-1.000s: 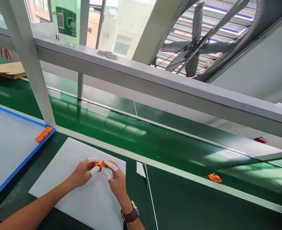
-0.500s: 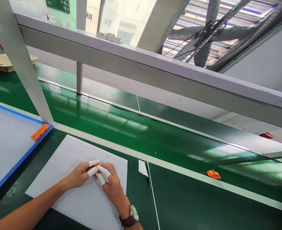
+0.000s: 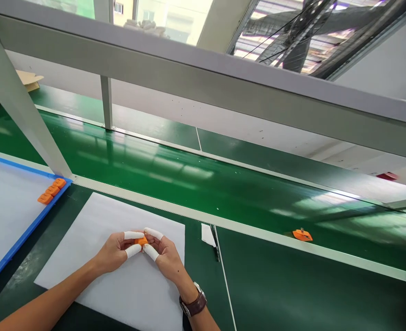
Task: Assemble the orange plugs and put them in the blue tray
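Between the fingertips of both hands is a small orange plastic piece (image 3: 141, 241), partly covered by the fingers. My left hand (image 3: 115, 249) pinches it from the left, white covers on its thumb and forefinger. From the right, my right hand (image 3: 166, 257) closes thumb and finger on the same piece; white covers are on its tips too. Both hands are over a large white sheet (image 3: 120, 294) lying on the dark green table. Several similar orange pieces (image 3: 52, 190) stand in a row at the corner of a blue-edged tray (image 3: 20, 243) to the left.
A pale metal post (image 3: 34, 115) and crossbar (image 3: 203, 73) stand in front. Beyond the table's light edge strip runs a green belt (image 3: 175, 179), with an orange piece (image 3: 302, 235) at its near edge. A white scrap (image 3: 208, 235) and a thin dark tool (image 3: 217, 250) lie right of the sheet.
My right hand has shifted its fingers, its forefinger now at the far side of the orange piece, so more of the piece shows. The camera view has tilted slightly.
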{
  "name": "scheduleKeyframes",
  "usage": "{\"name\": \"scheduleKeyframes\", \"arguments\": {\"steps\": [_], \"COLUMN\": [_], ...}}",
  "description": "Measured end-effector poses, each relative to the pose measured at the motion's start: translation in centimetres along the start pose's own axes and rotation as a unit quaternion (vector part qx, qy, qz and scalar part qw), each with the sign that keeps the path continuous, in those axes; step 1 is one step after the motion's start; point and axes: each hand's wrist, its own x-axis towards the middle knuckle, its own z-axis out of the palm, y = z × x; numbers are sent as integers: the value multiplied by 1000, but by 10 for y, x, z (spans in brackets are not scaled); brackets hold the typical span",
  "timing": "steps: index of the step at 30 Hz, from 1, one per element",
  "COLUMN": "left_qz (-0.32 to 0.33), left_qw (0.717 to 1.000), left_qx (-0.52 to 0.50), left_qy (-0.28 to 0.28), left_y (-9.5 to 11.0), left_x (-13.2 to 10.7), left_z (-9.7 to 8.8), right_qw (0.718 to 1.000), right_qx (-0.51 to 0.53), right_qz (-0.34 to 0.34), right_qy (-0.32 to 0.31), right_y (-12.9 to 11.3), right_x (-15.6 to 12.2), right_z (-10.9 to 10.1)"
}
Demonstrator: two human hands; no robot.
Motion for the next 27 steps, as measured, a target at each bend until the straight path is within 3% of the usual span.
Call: {"name": "scheduleKeyframes", "arguments": {"steps": [8, 14, 17, 22, 27], "left_qz": [-27, -17, -23, -24, -27], "left_qw": [999, 998, 998, 999, 999], "left_qx": [-11, -40, -50, -45, -35], "left_qy": [43, 40, 33, 15, -24], "left_y": [-3, 2, 7, 12, 14], "left_x": [2, 6, 9, 10, 8], "left_z": [4, 2, -2, -7, -12], "right_qw": [999, 998, 999, 998, 998], "right_qx": [31, 35, 27, -30, -23], "right_qz": [-3, -16, -7, -14, 2], "right_qy": [-26, -53, -31, 60, 56], "right_y": [7, 4, 4, 7, 6], "right_x": [1, 0, 1, 2, 4], "right_z": [-10, -13, -13, -15, -13]}}
